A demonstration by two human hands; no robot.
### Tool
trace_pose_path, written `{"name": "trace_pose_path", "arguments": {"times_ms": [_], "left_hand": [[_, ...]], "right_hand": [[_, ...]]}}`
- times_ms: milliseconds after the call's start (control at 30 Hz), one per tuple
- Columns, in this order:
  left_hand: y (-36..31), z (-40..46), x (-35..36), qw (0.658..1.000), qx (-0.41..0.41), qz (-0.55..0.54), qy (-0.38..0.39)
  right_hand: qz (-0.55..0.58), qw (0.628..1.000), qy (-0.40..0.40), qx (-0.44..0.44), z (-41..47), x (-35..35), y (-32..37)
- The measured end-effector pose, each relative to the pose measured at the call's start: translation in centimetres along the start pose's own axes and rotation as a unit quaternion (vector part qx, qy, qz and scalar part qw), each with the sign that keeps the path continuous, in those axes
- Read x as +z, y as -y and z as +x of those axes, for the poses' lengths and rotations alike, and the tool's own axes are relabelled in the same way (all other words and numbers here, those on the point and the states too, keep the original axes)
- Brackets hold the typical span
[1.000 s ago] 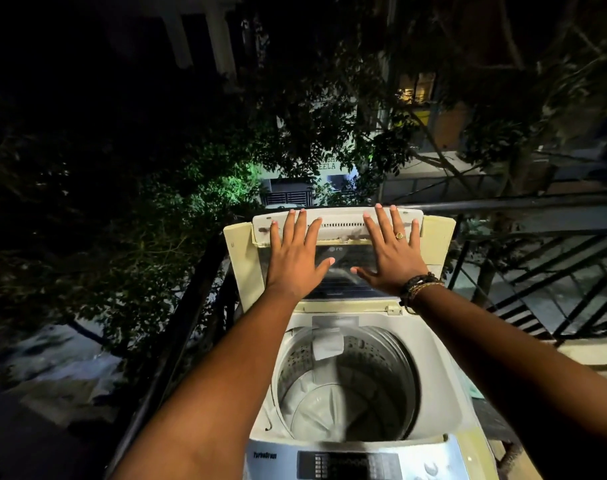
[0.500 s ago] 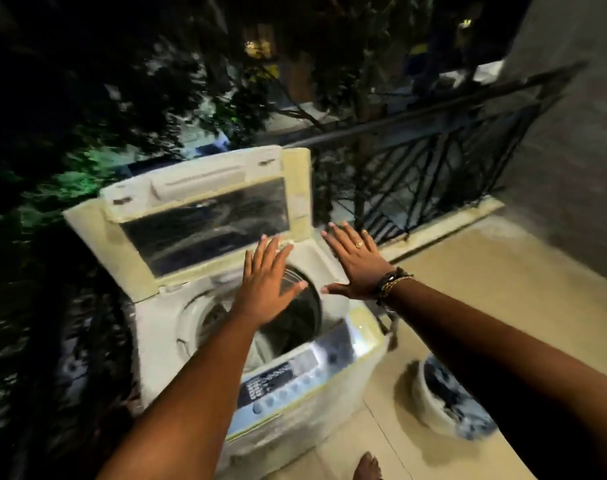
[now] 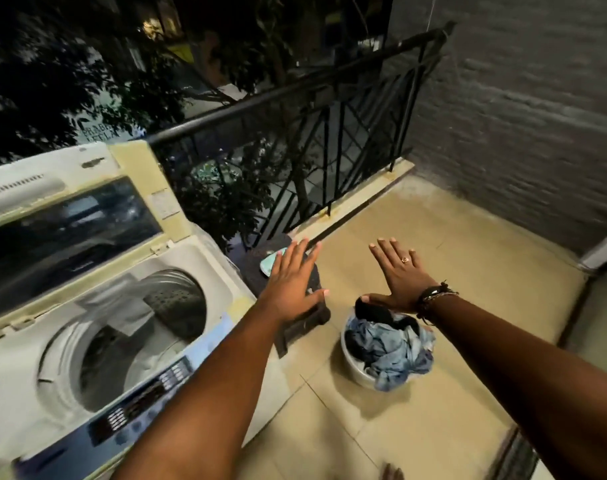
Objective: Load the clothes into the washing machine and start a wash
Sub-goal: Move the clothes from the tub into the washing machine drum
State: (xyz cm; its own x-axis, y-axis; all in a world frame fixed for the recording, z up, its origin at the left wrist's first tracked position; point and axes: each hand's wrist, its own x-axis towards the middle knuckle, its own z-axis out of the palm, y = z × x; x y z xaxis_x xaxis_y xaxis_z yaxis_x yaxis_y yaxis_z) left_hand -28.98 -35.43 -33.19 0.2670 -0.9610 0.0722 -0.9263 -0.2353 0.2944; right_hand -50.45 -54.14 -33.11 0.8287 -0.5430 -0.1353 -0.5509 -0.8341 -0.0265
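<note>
Lid (image 3: pixel 70 216) stands raised, drum (image 3: pixel 129 337) mouth unblocked; stool (image 3: pixel 288 306) flanks basin (image 3: pixel 355 370).

dim night light, motion blur, bowed edges

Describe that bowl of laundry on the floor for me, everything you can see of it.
The basin is a round, pale, shallow tub, metal or plastic by its dull sheen, standing upright on the tan tiled floor to the right of the washing machine, beside a dark low stool. It is heaped with crumpled clothes, mostly faded blue with some dark pieces, spilling over its right rim. The right hand is spread flat above it; no contact is visible.
</note>
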Motion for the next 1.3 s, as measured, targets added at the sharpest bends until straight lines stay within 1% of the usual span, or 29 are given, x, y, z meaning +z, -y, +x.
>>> {"name": "trace_pose_path", "arguments": {"times_ms": [100,233,367,467,533,633,733,800,900,933,967,1000,1067,1100,1133,1167,1200,1233,1267,1300], "left_hand": [[-4.5,2.7,4.1,0.999,-0.001,-0.009,0.037],[-8.3,4.7,9.4,0.996,-0.043,-0.045,0.061],[-9.2,6.9,15.0,0.986,-0.1,-0.105,0.081],[-8.2,9.4,20.1,0.981,-0.108,-0.109,0.118],[-7.2,11.2,24.8,0.978,-0.099,-0.1,0.151],[-6.1,13.1,33.2,0.979,-0.07,-0.094,0.169],[-5.6,14.3,43.1,0.972,-0.046,-0.066,0.219],[-5.6,14.2,48.8,0.967,-0.055,-0.051,0.244],[-5.7,13.9,57.1,0.965,-0.074,-0.061,0.246],[-5.8,13.7,58.6,0.961,-0.085,-0.059,0.257],[-5.7,13.8,58.6,0.962,-0.101,-0.05,0.248],[-5.9,13.8,59.7,0.959,-0.113,-0.042,0.257],[-6.7,14.2,60.9,0.952,-0.133,-0.023,0.276],[-7.0,14.6,60.8,0.95,-0.135,-0.012,0.283],[-7.1,15.0,60.5,0.947,-0.14,-0.013,0.289],[-7.3,15.3,59.9,0.944,-0.15,-0.023,0.294],[-7.5,15.6,59.4,0.942,-0.16,-0.037,0.293],[-7.5,16.0,58.3,0.937,-0.183,-0.063,0.291],[-7.4,16.4,57.3,0.933,-0.204,-0.089,0.283],[-7.3,16.9,56.2,0.929,-0.21,-0.107,0.285]], "right_hand": [[0.013,0.999,0.046,-0.007,-0.9,2.4,-4.7],[0.018,0.994,0.107,0.005,-1.2,6.1,-9.8],[0.054,0.983,0.172,0.046,0.2,10.4,-13.2],[0.06,0.977,0.195,0.056,1.6,15.2,-14.6],[0.058,0.975,0.208,0.058,2.7,20.0,-15.6],[0.066,0.971,0.22,0.064,4.0,28.0,-16.8],[0.081,0.961,0.253,0.075,5.1,37.3,-17.9],[0.078,0.959,0.261,0.083,5.3,42.8,-17.8],[0.086,0.947,0.293,0.102,6.5,50.3,-18.2],[0.085,0.947,0.288,0.11,7.1,51.4,-18.2],[0.072,0.956,0.263,0.112,7.9,51.3,-17.8],[0.049,0.961,0.252,0.099,8.5,51.6,-17.7],[0.01,0.965,0.252,0.068,9.0,53.3,-17.6],[0.005,0.97,0.233,0.064,8.7,54.0,-17.7],[0.005,0.975,0.209,0.08,8.3,54.4,-17.9],[0.037,0.97,0.204,0.126,7.8,55.3,-18.4],[0.112,0.947,0.234,0.188,7.9,54.7,-18.8],[0.166,0.928,0.265,0.202,8.3,53.3,-18.8],[0.197,0.919,0.294,0.176,8.4,52.2,-18.7],[0.175,0.929,0.297,0.133,8.3,50.7,-18.9]]}}
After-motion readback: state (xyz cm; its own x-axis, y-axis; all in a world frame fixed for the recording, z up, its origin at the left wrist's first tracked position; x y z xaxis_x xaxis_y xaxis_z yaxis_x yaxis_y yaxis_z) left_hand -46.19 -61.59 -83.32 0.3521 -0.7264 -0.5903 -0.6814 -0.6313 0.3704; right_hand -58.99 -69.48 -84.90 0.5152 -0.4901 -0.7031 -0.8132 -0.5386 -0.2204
